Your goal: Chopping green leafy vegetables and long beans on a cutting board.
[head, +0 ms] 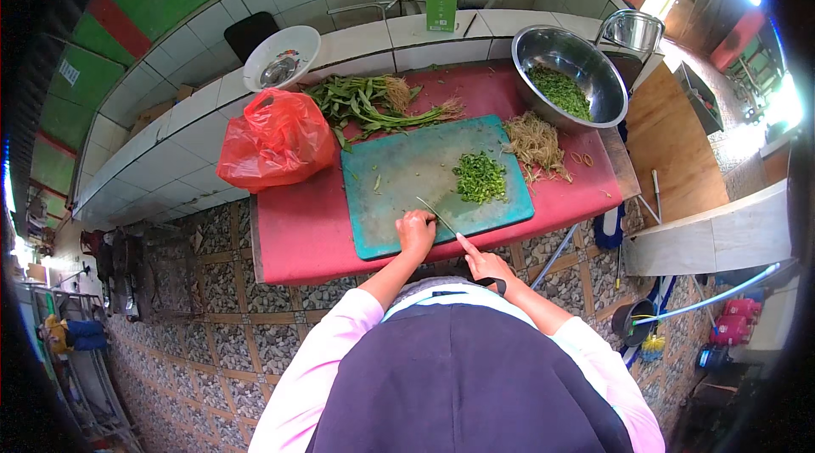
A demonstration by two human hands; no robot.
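My right hand grips a knife by its handle, the index finger stretched toward the blade. The thin blade slants over the near edge of a worn green cutting board. Close to the blade, my left hand rests on the board with its fingers curled. Whether anything is inside those fingers is hidden. A mound of finely chopped greens lies on the right half of the board. A few green scraps are scattered on the left half.
Behind the board lie uncut rooted greens, left of them a red plastic bag. Trimmed roots and rubber bands lie right, below a steel bowl holding chopped greens. On the tiled ledge stand a white bowl and green box.
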